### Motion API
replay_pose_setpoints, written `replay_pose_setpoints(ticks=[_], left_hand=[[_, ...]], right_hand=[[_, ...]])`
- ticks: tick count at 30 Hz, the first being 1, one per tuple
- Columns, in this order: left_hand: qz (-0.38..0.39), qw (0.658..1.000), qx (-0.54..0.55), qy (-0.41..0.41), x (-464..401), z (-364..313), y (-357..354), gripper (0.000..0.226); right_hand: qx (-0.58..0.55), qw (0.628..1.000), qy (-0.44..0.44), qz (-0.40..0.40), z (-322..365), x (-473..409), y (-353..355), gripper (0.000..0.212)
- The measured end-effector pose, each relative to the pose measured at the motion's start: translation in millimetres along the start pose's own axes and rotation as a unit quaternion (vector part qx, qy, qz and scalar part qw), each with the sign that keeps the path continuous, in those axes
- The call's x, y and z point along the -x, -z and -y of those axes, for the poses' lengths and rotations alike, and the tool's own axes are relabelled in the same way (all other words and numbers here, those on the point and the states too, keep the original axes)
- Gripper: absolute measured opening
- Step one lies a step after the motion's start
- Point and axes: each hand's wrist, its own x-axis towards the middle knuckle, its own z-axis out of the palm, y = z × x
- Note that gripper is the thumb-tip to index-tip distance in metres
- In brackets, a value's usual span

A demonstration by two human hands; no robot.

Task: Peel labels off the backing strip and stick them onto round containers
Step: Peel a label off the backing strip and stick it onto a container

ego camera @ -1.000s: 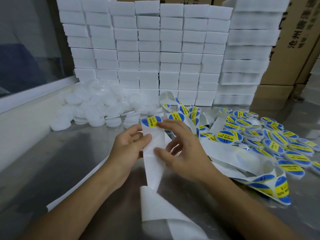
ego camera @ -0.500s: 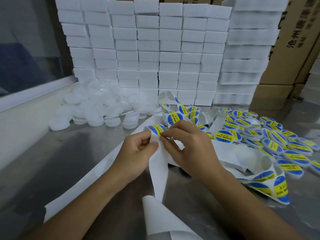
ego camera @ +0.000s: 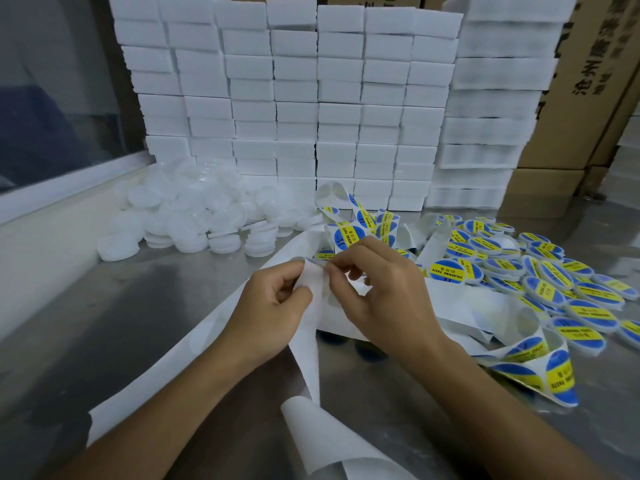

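1. We are at the peeling step. Our left hand (ego camera: 273,299) holds the long white paper backing strip (ego camera: 304,344), with thumb and fingers curled and pinching it near its top fold.

2. Our right hand (ego camera: 377,292) is just beside the left one. Its fingers (ego camera: 334,268) are pressed together in a pinch on the edge of a round blue and yellow sticker label (ego camera: 313,262) at the top of the strip. Only a thin bit of the label shows between the fingertips of both hands, so we cannot tell how much of it has come off.

3. More of the strip curls away behind our fingers, with labels on it, and another loop lies to the right of our right wrist. The used, bare part hangs down below our left fingers onto the shiny grey metal table (ego camera: 104,323).

4. The plain white round plastic containers (ego camera: 187,216) wait in a pile beyond our left fingers, well apart from them. The containers that already have labels (ego camera: 540,268) lie in a heap past our right fingers.

5. We think the next move is to pull the label gently all the way off without folding it. It is sticky, so it could stick to itself or to our fingers.

6. Then one hand needs to let go and pick up a plain container, and we press the label flat on its top.
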Motion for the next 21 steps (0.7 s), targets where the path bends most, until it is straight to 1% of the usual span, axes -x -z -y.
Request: replay_pose_setpoints(ticks=[1, 4, 7, 9, 10, 13, 15, 18, 19, 21], left_hand=[[0.002, 1.000, 0.007, 0.004, 1, -1, 0, 0.023], [-0.014, 0.999, 0.008, 0.034, 1, 3, 1, 0.043], [-0.027, 0.998, 0.003, 0.051, -2, 6, 1, 0.053], [-0.027, 0.998, 0.003, 0.052, -3, 9, 1, 0.058], [-0.031, 0.998, 0.004, 0.056, -4, 10, 2, 0.059], [-0.048, 0.996, 0.011, 0.077, -5, 15, 5, 0.051], [-0.080, 0.993, -0.022, 0.081, -7, 20, 7, 0.038], [-0.146, 0.985, -0.045, 0.081, -14, 26, 11, 0.015], [-0.163, 0.982, -0.047, 0.085, -16, 27, 13, 0.012], [-0.196, 0.974, -0.055, 0.101, -23, 30, 21, 0.014]], right_hand=[[-0.006, 1.000, -0.010, -0.003, -2, -1, 1, 0.007], [-0.017, 0.999, -0.036, -0.020, -8, -2, 5, 0.005], [-0.024, 0.996, -0.071, -0.040, -13, -3, 6, 0.005], [-0.043, 0.991, -0.120, -0.041, -15, -2, 4, 0.007], [-0.072, 0.983, -0.165, -0.041, -16, -2, 3, 0.009], [-0.191, 0.928, -0.315, -0.057, -18, -4, 2, 0.013], [-0.247, 0.893, -0.371, -0.068, -19, -6, 4, 0.014], [-0.305, 0.861, -0.397, -0.084, -16, -9, 8, 0.017], [-0.316, 0.857, -0.396, -0.090, -15, -9, 8, 0.017], [-0.327, 0.855, -0.390, -0.097, -13, -10, 9, 0.016]])
